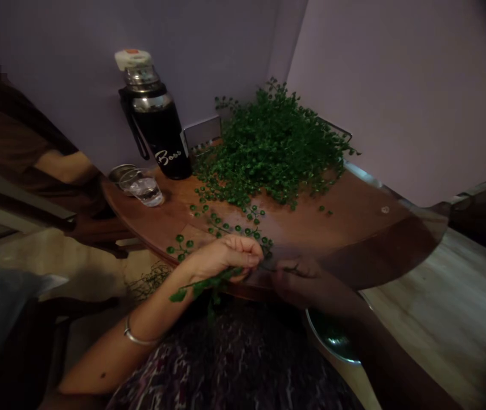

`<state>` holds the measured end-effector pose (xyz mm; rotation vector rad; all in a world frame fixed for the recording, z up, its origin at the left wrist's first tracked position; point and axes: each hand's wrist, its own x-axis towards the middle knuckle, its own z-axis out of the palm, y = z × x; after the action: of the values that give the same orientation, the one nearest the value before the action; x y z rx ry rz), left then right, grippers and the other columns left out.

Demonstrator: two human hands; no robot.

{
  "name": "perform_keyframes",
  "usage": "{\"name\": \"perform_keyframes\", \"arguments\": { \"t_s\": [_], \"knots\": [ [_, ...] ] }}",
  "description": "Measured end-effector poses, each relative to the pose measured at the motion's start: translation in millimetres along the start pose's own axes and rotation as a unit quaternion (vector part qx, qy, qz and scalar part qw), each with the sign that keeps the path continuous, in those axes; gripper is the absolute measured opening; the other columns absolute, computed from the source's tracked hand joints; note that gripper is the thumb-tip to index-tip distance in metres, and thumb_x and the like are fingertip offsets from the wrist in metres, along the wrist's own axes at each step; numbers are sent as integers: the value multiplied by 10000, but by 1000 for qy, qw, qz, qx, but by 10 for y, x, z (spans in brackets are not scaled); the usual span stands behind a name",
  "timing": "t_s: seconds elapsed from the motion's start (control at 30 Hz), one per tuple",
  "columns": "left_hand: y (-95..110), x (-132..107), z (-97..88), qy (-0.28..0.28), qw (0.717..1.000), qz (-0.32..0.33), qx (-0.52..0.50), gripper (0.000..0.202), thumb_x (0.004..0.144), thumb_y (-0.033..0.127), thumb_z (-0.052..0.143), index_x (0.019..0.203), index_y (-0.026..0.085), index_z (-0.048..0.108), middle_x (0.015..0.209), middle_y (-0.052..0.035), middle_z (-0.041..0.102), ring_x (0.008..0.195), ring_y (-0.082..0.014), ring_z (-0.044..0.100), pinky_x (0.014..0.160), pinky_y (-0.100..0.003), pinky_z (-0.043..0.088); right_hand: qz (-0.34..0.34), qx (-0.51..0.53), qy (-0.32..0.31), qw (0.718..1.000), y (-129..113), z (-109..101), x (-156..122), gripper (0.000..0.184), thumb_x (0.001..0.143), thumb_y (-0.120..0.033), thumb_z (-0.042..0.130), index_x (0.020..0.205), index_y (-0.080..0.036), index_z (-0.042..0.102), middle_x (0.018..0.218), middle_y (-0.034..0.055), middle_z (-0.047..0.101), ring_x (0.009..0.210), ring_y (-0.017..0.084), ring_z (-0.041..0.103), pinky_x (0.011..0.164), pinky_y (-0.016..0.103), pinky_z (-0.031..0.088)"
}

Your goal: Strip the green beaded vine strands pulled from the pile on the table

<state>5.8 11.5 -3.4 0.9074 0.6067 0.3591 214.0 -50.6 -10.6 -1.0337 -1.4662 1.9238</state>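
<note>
My left hand (238, 256) is closed around a sprig of small round green berries (181, 245), just over the table's near edge. Berry clusters spread beyond my fingers onto the tabletop, and a leafy part of green stem (209, 285) hangs over my wrist. My right hand (303, 282), dim and slightly blurred, pinches a thin stem close to the left hand. That stem seems to run between both hands. Behind them a large heap of the same green berry sprigs (277, 148) lies on the brown table (396, 228).
A black flask (166, 136) stands at the back left, beside a clear glass (149, 193) and a metal cup (119, 172). Bare stems (153, 282) lie low at the left. A round metal-rimmed bowl (356, 361) sits below my right forearm. Another person's arm (64, 165) is at left.
</note>
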Motion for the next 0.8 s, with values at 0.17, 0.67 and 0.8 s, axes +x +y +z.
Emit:
{"name": "perform_keyframes", "arguments": {
  "t_s": [0.17, 0.67, 0.8],
  "knots": [
    [230, -136, -218, 160, 979, 130, -1, 100, 678, 193, 604, 667, 134, 524, 437, 59, 356, 344, -21, 237, 371, -177, 116, -28, 43, 159, 986, -102, -342, -430, 341, 790, -426, 532, 590, -151, 509, 467, -40, 330, 396, 49, 257, 352, 191, 130],
    [-49, 482, 167, 257, 915, 254, 179, 51, 686, 178, 589, 662, 133, 596, 584, 37, 489, 565, -71, 428, 547, -189, 329, -102, -166, 284, 939, -14, 174, 428, 257, 762, -341, 547, 595, -155, 489, 559, -37, 411, 547, 79, 384, 500, 203, 311],
    [40, 382, 130, 214, 951, 204, 92, 125, 725, 259, 584, 726, 134, 578, 554, 38, 490, 455, -55, 413, 444, -180, 308, -102, -139, 295, 940, -9, 147, 451, 187, 789, -302, 503, 672, -164, 552, 588, -40, 443, 552, 80, 404, 536, 206, 342]
  ]
}}
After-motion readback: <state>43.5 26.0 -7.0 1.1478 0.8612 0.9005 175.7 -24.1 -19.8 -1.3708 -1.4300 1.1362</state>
